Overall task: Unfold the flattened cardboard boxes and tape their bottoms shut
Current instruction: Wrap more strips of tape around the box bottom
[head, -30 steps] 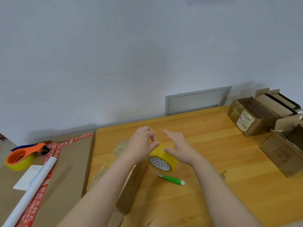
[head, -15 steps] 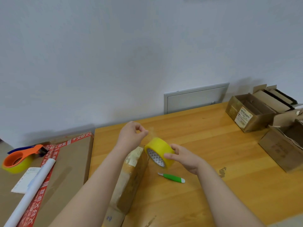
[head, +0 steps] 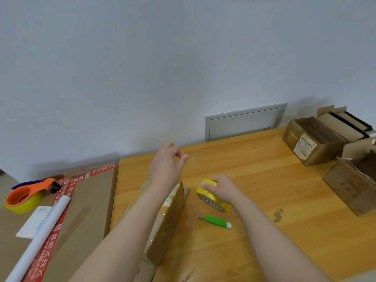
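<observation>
A small brown cardboard box [head: 172, 218] stands on the wooden table [head: 264, 200], partly hidden under my left forearm. My left hand [head: 166, 165] is raised above the box's far end, thumb and fingers pinched on the end of a faint clear strip of tape. That strip runs back to the yellow tape roll [head: 211, 201]. My right hand [head: 222, 189] grips the roll from above, low over the table just right of the box. A green utility knife [head: 216, 221] lies in front of the roll.
To the left lie a large flat cardboard sheet with red printed tape [head: 85, 210], an orange tape dispenser [head: 22, 197], a white tube [head: 40, 237] and a paper slip [head: 33, 221]. Open cardboard boxes [head: 313, 141] crowd the table's right end. A grey wall panel [head: 244, 123] sits behind.
My left hand has lifted up and away from the roll, drawing out tape. My right hand has brought the roll down to the right, near the table.
</observation>
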